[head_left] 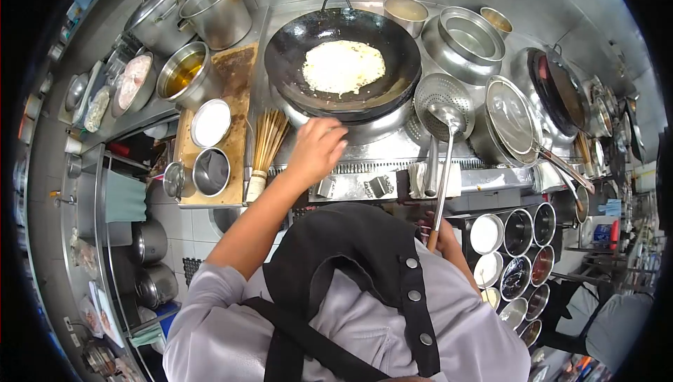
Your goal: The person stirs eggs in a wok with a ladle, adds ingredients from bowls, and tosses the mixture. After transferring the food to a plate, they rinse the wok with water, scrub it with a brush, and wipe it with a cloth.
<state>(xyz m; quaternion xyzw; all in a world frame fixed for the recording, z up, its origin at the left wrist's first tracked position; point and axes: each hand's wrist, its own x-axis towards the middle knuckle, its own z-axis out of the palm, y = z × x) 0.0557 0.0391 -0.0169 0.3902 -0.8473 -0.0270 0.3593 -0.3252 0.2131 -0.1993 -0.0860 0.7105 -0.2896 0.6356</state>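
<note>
My left hand [320, 149] is stretched out just below the near rim of a black wok [287, 49], its fingers loosely bent and apart, with nothing in them. In the wok lies a flat, pale yellow-white mass of food [343, 66], resembling egg. A bamboo wok brush [266, 142] stands to the left of this hand. Low by the stove's front edge is my right hand [446, 237], partly hidden behind the wooden end of a ladle [441, 196]; I cannot tell whether it grips the handle. The ladle's bowl rests in a perforated strainer [426, 93].
A wooden board [235, 94] on the left bears a white bowl [211, 123] and a metal cup [211, 172]. Behind stands a pot of oil [184, 73]. Right are a mesh skimmer [510, 116], a second wok [536, 101] and several seasoning pots [517, 231]. Another person [617, 326] stands lower right.
</note>
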